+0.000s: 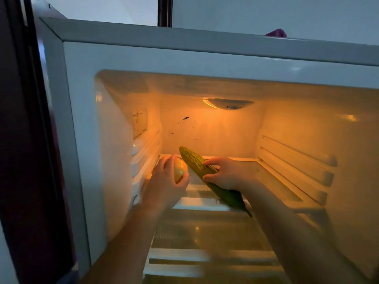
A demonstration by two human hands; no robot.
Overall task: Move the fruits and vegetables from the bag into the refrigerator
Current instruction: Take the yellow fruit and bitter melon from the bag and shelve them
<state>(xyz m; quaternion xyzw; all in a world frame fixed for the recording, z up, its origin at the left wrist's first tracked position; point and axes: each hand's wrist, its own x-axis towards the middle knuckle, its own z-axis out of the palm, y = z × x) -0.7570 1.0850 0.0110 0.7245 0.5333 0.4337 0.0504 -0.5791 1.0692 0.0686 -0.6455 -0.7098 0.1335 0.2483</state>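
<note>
A purple thing (275, 33) (soft-looking, perhaps cloth, with too little showing to tell) is lying on top of the refrigerator (205, 41), near its right end, and only its rounded upper part is peeking over the edge. Behind it a pale wall (266, 11) is filling the upper part of the view, looking bluish grey in the dim light. A dark vertical bar (164, 11) is running down this wall left of the middle and disappearing behind the refrigerator's top. Left of the bar, a lighter patch of wall (92, 7) is slanting away. Small dark specks (185, 118) are clinging to the lit back panel inside, left of centre.
</note>
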